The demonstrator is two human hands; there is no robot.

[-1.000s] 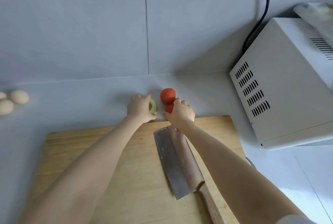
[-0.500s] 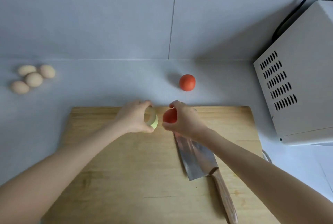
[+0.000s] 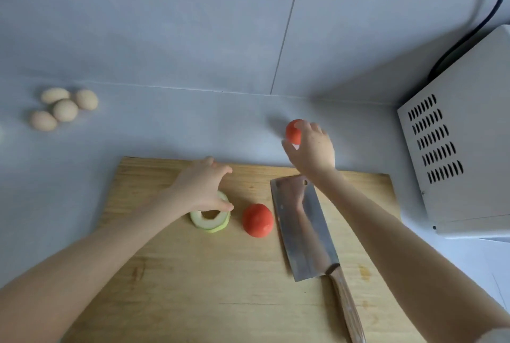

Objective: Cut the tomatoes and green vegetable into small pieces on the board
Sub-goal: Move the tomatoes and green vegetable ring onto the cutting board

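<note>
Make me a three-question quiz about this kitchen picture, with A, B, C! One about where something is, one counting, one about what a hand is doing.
1. Where does the cleaver lie? A on the cutting board; B on the floor; C in a bowl.
2. How many eggs are there? A two; B four; C six.
3. What does the right hand hold? A a tomato; B the cleaver; C nothing.
Answers: 1 A, its blade lies flat on the wood. 2 B, four sit huddled together. 3 A, its fingers curl round the tomato.

Tomato [image 3: 258, 220], green ring [image 3: 210, 215] now on board [image 3: 193, 287]; right hand [image 3: 311, 149] round second tomato [image 3: 293, 131]
</note>
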